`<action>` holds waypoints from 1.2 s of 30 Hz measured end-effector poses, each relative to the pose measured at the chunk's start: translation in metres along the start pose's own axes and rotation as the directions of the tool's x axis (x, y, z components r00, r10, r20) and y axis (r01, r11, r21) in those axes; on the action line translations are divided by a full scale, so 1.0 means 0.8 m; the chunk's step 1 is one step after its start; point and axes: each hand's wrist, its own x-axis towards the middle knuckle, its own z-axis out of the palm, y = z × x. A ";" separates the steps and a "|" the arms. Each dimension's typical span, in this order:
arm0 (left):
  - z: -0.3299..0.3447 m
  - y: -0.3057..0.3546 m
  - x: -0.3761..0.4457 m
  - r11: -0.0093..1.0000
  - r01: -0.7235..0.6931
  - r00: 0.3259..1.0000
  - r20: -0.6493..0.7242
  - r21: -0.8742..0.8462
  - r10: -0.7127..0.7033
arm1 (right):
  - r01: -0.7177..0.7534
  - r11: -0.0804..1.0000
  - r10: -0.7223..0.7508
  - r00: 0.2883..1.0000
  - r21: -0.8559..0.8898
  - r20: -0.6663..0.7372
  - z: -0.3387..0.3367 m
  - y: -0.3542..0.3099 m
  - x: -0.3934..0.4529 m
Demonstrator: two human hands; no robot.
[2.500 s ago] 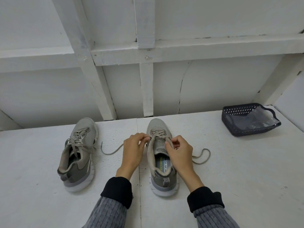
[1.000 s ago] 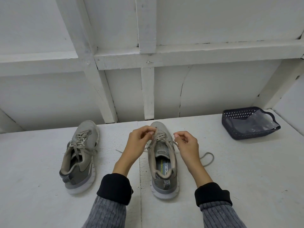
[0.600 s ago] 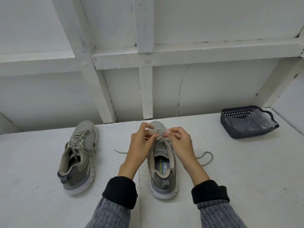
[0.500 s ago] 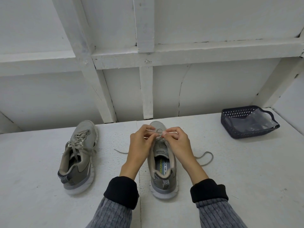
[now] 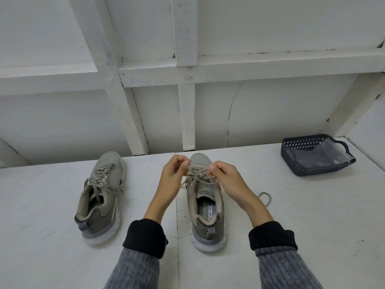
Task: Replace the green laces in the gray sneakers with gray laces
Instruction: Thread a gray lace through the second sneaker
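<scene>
Two gray sneakers stand on the white surface, toes toward the wall. The left sneaker (image 5: 102, 195) is laced with a gray lace and nothing touches it. The right sneaker (image 5: 205, 203) sits between my hands. My left hand (image 5: 174, 174) and my right hand (image 5: 226, 177) each pinch a strand of the gray lace (image 5: 201, 176) above the eyelets near the toe. A loose end of that lace (image 5: 265, 197) curls on the surface to the right of the shoe. No green lace is visible.
A dark plastic basket (image 5: 312, 156) holding a clear plastic bag stands at the back right. A white panelled wall (image 5: 187, 111) with wooden battens rises directly behind the shoes.
Both hands rose from the shoe's tongue to the eyelets near the toe and came together there. The loose lace end at the left has been drawn in toward the shoe.
</scene>
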 end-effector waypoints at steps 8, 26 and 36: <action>-0.021 -0.027 0.023 0.802 0.225 0.887 -0.224 -0.553 -0.403 | 0.013 0.642 0.079 0.993 0.767 -0.082 -0.026 -0.008 -0.004; 0.019 0.001 -0.002 0.968 -0.042 0.960 0.280 0.247 -0.030 | -0.128 0.916 0.093 0.990 0.381 0.108 -0.021 -0.013 -0.015; 0.017 0.008 -0.009 0.995 -0.013 0.977 0.211 0.095 -0.007 | -0.088 0.947 0.068 0.995 0.309 0.074 -0.022 0.000 -0.014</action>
